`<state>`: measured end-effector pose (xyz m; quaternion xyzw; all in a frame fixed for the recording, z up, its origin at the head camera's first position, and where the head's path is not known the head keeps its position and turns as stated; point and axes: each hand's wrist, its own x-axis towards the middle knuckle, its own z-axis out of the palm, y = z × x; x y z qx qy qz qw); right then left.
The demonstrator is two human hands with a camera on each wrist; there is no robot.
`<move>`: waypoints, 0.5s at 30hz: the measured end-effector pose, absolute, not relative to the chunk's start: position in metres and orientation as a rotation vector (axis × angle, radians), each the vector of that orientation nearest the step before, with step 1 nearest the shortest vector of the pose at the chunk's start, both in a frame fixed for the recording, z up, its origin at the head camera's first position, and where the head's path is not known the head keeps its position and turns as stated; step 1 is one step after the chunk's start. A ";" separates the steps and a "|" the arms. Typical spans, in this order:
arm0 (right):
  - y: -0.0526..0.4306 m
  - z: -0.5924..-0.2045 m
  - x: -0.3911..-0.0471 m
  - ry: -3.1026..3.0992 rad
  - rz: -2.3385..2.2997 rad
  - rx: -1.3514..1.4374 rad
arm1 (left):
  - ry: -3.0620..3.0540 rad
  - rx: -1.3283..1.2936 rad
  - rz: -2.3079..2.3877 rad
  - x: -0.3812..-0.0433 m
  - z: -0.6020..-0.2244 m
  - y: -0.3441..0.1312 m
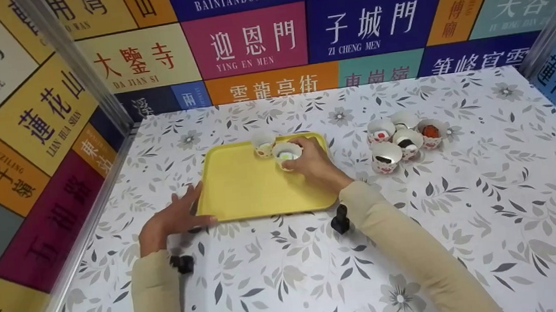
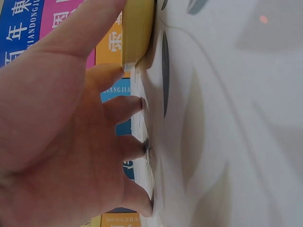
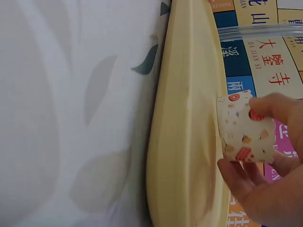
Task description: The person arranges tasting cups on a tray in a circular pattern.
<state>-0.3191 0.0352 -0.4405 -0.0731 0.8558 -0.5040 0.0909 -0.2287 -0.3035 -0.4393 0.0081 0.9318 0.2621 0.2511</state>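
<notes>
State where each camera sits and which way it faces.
Head: on the head, facing forward and down at the yellow tray; left hand, right hand and sleeves show.
Left wrist: on that wrist, facing the patterned table and tray; left hand shows.
Right wrist: on that wrist, facing the tray and held cup; right hand shows.
Head and right wrist share that cup.

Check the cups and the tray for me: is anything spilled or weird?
No, nothing stands out. The yellow tray lies flat with no spill showing, the right hand holds one patterned cup, and the five cups beside the tray look upright.
</notes>
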 end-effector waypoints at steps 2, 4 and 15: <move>0.034 -0.443 -0.319 2.565 -1.526 -0.218 | 2.539 0.027 0.705 -0.229 -0.439 -0.303; 0.034 -0.444 -0.319 2.555 -1.545 -0.206 | 2.534 0.013 0.711 -0.228 -0.438 -0.303; 0.030 -0.444 -0.324 2.546 -1.505 -0.162 | 2.515 -0.032 0.748 -0.227 -0.436 -0.300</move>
